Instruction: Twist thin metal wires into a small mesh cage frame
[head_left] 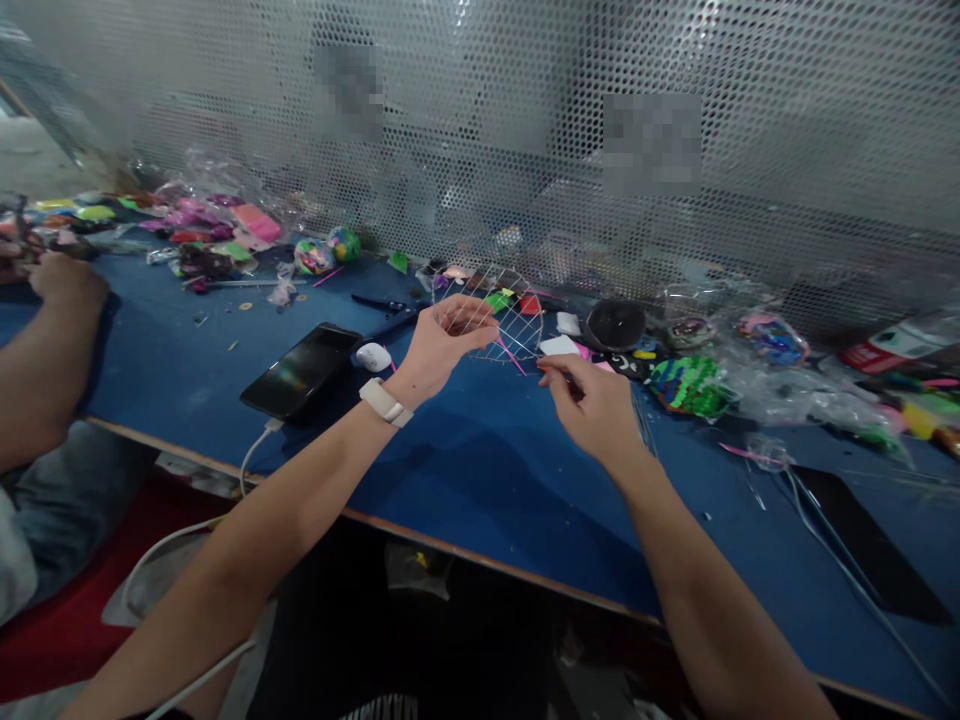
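Note:
My left hand (454,340), with a white band on its wrist, grips the lower left part of a round wire mesh (517,325) held above the blue table. Its fingers are curled against the wires. To the right, my right hand (589,400) is closed in a pinch near the mesh's lower right edge. Something small and orange shows at its fingertips, too small to name. A thin pink stick (511,355) lies between the two hands, by the mesh.
A black phone (301,370) on a white cable lies left, near pliers (386,308) and a white oval object (373,357). Behind stands a perforated metal panel (480,130). Right are a black bowl (615,324), a green-blue ball (686,385) and plastic bags. Another person's arm rests far left.

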